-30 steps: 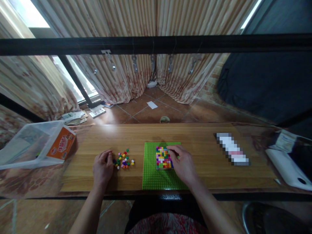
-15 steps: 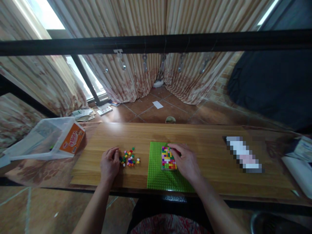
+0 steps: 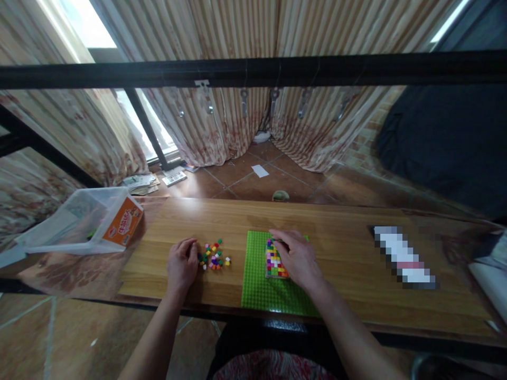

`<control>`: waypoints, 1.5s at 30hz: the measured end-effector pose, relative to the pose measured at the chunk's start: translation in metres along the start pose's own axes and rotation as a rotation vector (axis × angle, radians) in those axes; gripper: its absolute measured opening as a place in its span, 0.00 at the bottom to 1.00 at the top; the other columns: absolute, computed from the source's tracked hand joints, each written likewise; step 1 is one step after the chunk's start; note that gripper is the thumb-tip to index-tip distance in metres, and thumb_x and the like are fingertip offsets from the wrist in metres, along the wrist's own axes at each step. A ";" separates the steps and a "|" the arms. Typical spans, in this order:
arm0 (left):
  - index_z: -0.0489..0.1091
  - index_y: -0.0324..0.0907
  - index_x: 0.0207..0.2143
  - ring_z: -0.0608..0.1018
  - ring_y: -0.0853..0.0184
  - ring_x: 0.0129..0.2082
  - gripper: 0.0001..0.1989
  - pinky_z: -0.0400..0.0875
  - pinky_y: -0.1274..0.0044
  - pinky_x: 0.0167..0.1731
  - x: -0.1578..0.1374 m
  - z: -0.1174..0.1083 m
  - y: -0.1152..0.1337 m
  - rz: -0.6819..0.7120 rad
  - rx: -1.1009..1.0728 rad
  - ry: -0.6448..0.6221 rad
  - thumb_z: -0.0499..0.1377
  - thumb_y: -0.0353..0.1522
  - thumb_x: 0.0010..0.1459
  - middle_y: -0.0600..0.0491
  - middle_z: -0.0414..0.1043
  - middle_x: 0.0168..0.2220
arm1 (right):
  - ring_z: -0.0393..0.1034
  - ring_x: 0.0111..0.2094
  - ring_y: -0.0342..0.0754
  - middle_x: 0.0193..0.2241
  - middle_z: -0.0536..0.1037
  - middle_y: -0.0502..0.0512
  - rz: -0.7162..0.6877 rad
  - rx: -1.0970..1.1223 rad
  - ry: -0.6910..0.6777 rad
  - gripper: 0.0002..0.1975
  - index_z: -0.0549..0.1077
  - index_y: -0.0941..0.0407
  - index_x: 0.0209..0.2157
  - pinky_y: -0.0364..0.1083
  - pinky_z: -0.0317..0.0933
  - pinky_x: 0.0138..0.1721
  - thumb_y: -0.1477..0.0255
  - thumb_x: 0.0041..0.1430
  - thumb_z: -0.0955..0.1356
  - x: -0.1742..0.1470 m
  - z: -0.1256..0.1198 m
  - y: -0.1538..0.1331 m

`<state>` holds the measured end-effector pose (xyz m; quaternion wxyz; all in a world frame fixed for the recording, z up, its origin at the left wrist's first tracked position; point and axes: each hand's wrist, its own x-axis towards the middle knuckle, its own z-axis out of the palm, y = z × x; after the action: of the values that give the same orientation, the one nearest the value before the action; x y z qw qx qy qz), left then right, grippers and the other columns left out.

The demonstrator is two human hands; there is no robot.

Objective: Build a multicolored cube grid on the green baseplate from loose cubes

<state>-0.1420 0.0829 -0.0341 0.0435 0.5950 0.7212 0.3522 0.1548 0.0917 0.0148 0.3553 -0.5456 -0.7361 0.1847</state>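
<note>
My left hand [image 3: 182, 265] rests on the table just left of a loose pile of small coloured blocks [image 3: 216, 261]. Its fingers are curled together, and whatever they may hold is hidden. On the green studded baseplate [image 3: 253, 287] stands a patch of tightly packed multicoloured blocks [image 3: 274, 262]. My right hand [image 3: 298, 257] covers the right side of that patch. Thumb and forefinger come together near its upper edge; anything between them is too small to make out.
A clear plastic bin [image 3: 81, 216] with an orange label lies on its side at the left. Toward the table's right end is a pixelated flat object [image 3: 404, 258]. A black bar [image 3: 237, 73] with hanging clips crosses beyond the wooden table [image 3: 348, 227].
My right hand has shifted slightly toward the upper part of the block patch, covering more of its top right. My left hand keeps its place by the pile. The whole view has turned slightly.
</note>
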 end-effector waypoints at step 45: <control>0.74 0.40 0.35 0.74 0.60 0.44 0.15 0.68 0.68 0.48 -0.002 0.002 -0.001 -0.010 -0.022 0.015 0.49 0.37 0.59 0.47 0.76 0.40 | 0.76 0.38 0.48 0.34 0.82 0.52 0.251 0.450 -0.080 0.14 0.75 0.53 0.44 0.50 0.66 0.44 0.72 0.55 0.66 0.009 0.005 0.014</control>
<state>-0.1414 0.0825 -0.0370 0.0465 0.5882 0.7205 0.3643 0.1590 0.1050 0.0051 0.4127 -0.5322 -0.6166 0.4078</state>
